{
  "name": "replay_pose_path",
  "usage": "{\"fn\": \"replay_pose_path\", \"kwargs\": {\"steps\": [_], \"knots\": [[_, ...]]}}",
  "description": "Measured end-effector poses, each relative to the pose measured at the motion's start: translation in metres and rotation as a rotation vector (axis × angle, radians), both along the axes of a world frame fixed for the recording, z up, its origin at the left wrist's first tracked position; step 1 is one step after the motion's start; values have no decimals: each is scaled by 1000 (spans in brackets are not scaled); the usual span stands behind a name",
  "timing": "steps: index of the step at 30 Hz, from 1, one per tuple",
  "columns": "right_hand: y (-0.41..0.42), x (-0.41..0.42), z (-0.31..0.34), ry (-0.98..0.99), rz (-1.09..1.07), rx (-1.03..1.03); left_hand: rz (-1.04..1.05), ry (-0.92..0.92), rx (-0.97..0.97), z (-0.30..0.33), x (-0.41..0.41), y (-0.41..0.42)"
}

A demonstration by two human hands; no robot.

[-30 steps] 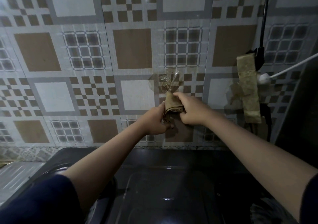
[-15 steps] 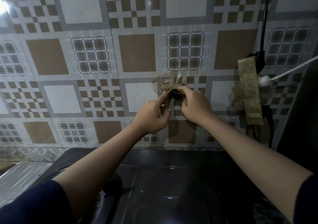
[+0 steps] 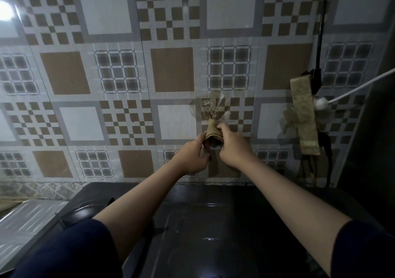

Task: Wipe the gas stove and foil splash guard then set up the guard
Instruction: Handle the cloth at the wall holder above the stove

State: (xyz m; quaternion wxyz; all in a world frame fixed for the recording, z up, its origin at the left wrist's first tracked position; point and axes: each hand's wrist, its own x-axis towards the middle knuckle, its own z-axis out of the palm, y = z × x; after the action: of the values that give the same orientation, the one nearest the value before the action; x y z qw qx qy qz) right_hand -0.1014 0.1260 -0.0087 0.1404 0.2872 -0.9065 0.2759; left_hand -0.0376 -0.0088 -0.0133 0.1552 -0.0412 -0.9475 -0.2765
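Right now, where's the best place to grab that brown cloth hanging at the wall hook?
Take the cloth by its bunched lower folds, coming from below and both sides as the left hand and right hand do; its top narrows up into the hook.

The wall tiles [image 3: 173, 68] are glazed ceramic, smooth, with a glare spot at 10 o'clock. The cloth [image 3: 212, 131] pinched between the left hand [image 3: 192, 157] and the right hand [image 3: 232, 147] is tan woven fabric, matt and creased, below crinkled clear plastic film [image 3: 210, 106] stuck to the tile. The stove top [image 3: 213, 220] at 6 o'clock is dark and glossy with faint highlights; the panel [image 3: 27, 220] at 8 o'clock looks like ribbed, dull-shining metal; the sleeves are matt dark fabric.
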Motion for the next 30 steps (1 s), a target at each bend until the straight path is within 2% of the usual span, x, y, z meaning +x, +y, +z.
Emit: {"fn": "replay_pose_path", "kwargs": {"steps": [6,11,16,20,30], "knots": [[2,15,1,-164,-61,-22,86,-117,20,9,22,7],[9,40,8,-174,-128,-86,141,-138,8,23,59,5],[4,90,21,-82,-150,-97,202,-105,-22,37,109,-7],[-20,141,25,24,-59,-105,264,-63,-37,40,160,-27],[-160,262,7,-19,443,223,602,-171,86,6,313,-142]]}}
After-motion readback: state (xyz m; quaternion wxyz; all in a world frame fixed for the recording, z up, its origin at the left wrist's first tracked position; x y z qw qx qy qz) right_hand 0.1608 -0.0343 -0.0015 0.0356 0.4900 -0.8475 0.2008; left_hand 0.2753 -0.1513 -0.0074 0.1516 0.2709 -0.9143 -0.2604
